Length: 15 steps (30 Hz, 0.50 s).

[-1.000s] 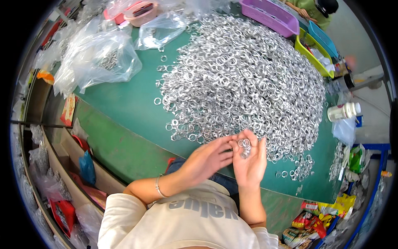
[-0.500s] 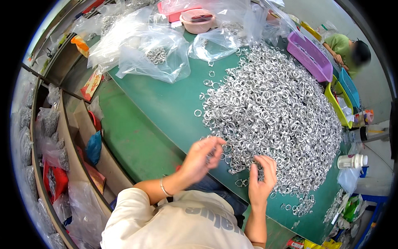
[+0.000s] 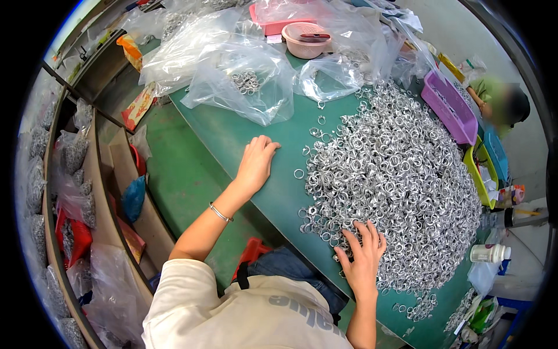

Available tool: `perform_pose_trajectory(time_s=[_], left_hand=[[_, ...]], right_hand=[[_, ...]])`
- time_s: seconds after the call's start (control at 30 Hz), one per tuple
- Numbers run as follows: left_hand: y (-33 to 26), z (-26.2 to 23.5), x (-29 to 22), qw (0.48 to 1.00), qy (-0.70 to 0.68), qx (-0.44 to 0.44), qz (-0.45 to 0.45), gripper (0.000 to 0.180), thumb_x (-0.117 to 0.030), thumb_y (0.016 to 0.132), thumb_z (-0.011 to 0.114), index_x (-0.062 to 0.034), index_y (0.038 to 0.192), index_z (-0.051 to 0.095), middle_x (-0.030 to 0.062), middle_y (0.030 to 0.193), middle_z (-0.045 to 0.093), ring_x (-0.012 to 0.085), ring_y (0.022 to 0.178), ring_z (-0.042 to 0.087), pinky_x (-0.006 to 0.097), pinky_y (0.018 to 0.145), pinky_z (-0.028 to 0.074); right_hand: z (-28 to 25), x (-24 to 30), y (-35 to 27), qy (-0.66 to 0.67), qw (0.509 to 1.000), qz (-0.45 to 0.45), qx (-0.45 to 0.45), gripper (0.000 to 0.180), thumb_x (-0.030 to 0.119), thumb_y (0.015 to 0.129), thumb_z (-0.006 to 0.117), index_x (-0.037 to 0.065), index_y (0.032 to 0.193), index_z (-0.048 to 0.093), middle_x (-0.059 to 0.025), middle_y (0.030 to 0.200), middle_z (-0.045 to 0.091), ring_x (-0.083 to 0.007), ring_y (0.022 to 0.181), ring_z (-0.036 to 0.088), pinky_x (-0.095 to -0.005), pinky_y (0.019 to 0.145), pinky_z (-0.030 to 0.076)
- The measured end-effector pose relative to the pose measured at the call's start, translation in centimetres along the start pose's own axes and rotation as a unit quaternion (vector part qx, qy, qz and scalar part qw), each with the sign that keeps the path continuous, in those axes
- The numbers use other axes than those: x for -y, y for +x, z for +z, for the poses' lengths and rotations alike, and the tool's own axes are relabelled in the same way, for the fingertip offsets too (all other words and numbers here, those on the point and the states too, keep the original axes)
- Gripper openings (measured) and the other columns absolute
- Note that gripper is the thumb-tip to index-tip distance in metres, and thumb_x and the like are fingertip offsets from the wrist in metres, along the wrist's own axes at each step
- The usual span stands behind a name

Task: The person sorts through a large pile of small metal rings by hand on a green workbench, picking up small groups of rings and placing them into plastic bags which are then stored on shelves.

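Touching ring pile (image 3: 401, 174), clear bag (image 3: 268, 106) containing rings (image 3: 246, 82)

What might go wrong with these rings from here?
The ring pile spreads close to the near edge of the table, so the right hand, fingers spread at that side, might nudge some over. The bag with more rings lies just beyond the left hand, also near an edge; if snagged, it could slip.

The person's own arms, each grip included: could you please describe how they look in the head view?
The left arm has a short cream sleeve and a slim silver-coloured bangle; the right forearm shows no bangle. The left grip and right grip are ungloved.
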<state>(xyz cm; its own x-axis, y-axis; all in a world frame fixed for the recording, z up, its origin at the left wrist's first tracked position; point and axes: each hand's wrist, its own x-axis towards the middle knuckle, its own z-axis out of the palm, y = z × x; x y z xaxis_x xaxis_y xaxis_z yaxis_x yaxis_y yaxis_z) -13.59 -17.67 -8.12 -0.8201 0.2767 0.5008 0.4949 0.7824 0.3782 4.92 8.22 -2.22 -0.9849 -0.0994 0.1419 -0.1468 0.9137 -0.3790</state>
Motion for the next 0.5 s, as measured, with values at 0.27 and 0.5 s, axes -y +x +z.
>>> perform_pose_trajectory(time_s=[0.27, 0.5], left_hand=[[1.9, -0.4, 0.0, 0.982, -0.162, 0.036, -0.086, 0.010, -0.009, 0.084, 0.062, -0.0004, 0.087, 0.063, 0.0123, 0.065, 0.058, 0.0234, 0.055, 0.056, 0.033, 0.054, 0.046], [4.6, -1.0, -3.8, 0.826, -0.435, 0.214, -0.288, 0.016, -0.015, 0.086, 0.064, 0.0007, 0.083, 0.062, 0.0026, 0.053, 0.047, 0.0075, 0.049, 0.045, 0.028, 0.046, 0.037]], right_hand=[[-0.4, -0.4, 0.0, 0.037, 0.998, 0.004, -0.044, 0.030, 0.014, 0.072, 0.072, 0.007, 0.100, 0.064, -0.0093, 0.119, 0.051, -0.0319, 0.120, 0.043, -0.0508, 0.101, 0.025], [-0.6, -0.9, -0.3, 0.062, 0.988, 0.015, -0.137, 0.019, 0.005, 0.073, 0.069, 0.004, 0.092, 0.065, -0.0090, 0.107, 0.058, -0.0307, 0.109, 0.050, -0.0443, 0.096, 0.032]])
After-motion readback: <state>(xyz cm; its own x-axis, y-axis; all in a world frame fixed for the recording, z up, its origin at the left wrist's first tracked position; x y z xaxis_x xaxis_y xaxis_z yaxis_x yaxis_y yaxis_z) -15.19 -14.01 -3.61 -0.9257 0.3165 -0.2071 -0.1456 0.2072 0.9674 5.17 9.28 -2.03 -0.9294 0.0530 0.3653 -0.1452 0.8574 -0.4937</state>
